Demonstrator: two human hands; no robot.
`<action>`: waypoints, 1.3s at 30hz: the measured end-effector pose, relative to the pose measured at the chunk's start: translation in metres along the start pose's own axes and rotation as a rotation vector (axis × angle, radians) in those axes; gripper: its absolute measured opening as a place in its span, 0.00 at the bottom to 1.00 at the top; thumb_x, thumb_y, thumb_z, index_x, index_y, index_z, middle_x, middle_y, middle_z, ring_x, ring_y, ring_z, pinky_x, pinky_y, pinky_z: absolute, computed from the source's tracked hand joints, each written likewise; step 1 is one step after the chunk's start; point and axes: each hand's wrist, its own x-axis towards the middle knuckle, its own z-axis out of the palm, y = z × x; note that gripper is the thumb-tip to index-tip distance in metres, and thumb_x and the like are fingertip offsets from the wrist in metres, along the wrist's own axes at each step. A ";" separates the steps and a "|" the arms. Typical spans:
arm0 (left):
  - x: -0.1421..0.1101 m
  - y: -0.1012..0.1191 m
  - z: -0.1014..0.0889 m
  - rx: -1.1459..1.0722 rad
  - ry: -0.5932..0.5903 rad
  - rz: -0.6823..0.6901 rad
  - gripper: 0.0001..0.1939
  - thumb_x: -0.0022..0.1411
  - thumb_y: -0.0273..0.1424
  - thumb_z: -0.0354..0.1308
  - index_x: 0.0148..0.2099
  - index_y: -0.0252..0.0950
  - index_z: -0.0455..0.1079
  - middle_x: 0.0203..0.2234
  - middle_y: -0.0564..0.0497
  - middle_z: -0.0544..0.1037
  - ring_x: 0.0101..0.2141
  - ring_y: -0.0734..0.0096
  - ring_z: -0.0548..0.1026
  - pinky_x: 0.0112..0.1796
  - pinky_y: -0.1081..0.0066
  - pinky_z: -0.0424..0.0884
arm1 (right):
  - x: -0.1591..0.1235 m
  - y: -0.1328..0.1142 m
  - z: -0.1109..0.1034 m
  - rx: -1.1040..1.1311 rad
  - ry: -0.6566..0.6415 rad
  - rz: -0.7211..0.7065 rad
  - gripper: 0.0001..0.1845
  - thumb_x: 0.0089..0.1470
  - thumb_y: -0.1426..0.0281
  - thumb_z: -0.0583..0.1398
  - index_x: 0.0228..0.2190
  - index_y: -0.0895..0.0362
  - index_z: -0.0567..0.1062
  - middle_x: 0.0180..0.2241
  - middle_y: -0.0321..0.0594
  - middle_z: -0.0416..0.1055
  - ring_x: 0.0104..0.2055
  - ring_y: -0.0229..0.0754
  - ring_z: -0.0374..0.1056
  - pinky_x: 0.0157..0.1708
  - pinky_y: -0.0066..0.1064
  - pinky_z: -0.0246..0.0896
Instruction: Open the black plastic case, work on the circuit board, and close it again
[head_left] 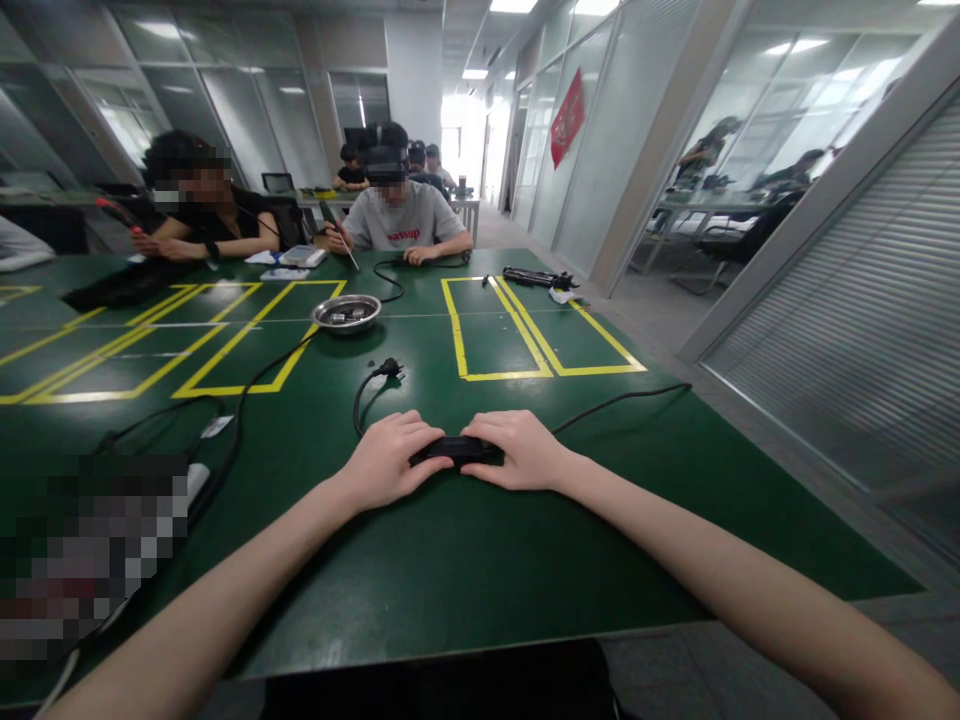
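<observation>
Between my two hands is a black power adapter (457, 450), lying level just over or on the green table (480, 570); I cannot tell if it touches. My left hand (394, 455) grips its left end, thumb in front and fingers behind. The right end is held the same way by my right hand (521, 450). A short black cord curves from behind my left hand to a power plug (388, 368) resting on the tabletop. From beside my right hand a thinner black cable (622, 400) runs off to the right. Both ends of the adapter are hidden by my hands.
A metal bowl (346, 314) with small metal parts stands beyond the plug. Yellow tape (510, 376) outlines rectangles. A folded black tripod-like object (536, 277) lies far right. Cables (238, 430) cross the left side near a blurred object (97, 560). Two people (397, 215) sit opposite.
</observation>
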 end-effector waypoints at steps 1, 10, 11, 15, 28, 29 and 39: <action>0.000 0.001 0.000 -0.005 0.001 -0.001 0.15 0.74 0.42 0.56 0.47 0.35 0.75 0.34 0.46 0.81 0.36 0.61 0.76 0.37 0.64 0.70 | 0.000 0.000 0.002 0.015 0.004 -0.002 0.15 0.64 0.58 0.63 0.43 0.58 0.78 0.37 0.44 0.78 0.38 0.45 0.75 0.37 0.33 0.66; 0.003 0.005 0.001 -0.038 0.001 -0.066 0.14 0.71 0.42 0.58 0.44 0.35 0.74 0.35 0.47 0.80 0.37 0.60 0.74 0.42 0.61 0.67 | -0.002 -0.001 0.000 0.009 0.041 -0.142 0.26 0.66 0.57 0.60 0.61 0.56 0.70 0.51 0.51 0.75 0.49 0.49 0.75 0.44 0.38 0.72; 0.002 0.005 0.002 -0.068 -0.008 -0.082 0.15 0.72 0.43 0.58 0.43 0.36 0.74 0.34 0.48 0.80 0.37 0.61 0.74 0.42 0.61 0.68 | -0.002 -0.002 -0.002 -0.027 0.009 -0.183 0.28 0.67 0.57 0.60 0.63 0.55 0.68 0.54 0.52 0.73 0.50 0.49 0.75 0.44 0.38 0.72; 0.003 0.006 0.008 -0.121 -0.002 -0.166 0.16 0.73 0.43 0.54 0.46 0.37 0.76 0.37 0.47 0.81 0.39 0.60 0.76 0.44 0.60 0.70 | -0.002 -0.001 -0.004 -0.170 -0.094 -0.163 0.27 0.69 0.62 0.56 0.66 0.51 0.64 0.54 0.50 0.71 0.46 0.48 0.75 0.39 0.35 0.72; -0.006 -0.004 0.018 -0.022 -0.156 -0.086 0.24 0.74 0.41 0.55 0.68 0.41 0.67 0.69 0.39 0.65 0.69 0.48 0.60 0.66 0.42 0.59 | -0.025 0.110 -0.055 -0.168 0.475 0.947 0.29 0.67 0.62 0.48 0.64 0.61 0.64 0.59 0.57 0.72 0.60 0.59 0.68 0.58 0.50 0.65; -0.006 -0.005 0.020 -0.022 -0.172 -0.098 0.25 0.74 0.42 0.54 0.68 0.42 0.66 0.69 0.39 0.64 0.69 0.49 0.60 0.66 0.42 0.58 | -0.030 0.115 -0.062 -0.185 0.521 0.998 0.30 0.67 0.63 0.47 0.65 0.62 0.63 0.60 0.58 0.71 0.61 0.59 0.67 0.59 0.49 0.64; -0.008 -0.010 0.020 0.003 -0.196 -0.094 0.26 0.76 0.44 0.50 0.70 0.43 0.64 0.70 0.42 0.63 0.70 0.54 0.59 0.68 0.46 0.56 | -0.055 0.135 -0.059 -0.343 0.142 1.237 0.31 0.68 0.57 0.50 0.65 0.59 0.66 0.58 0.59 0.72 0.56 0.62 0.72 0.53 0.50 0.68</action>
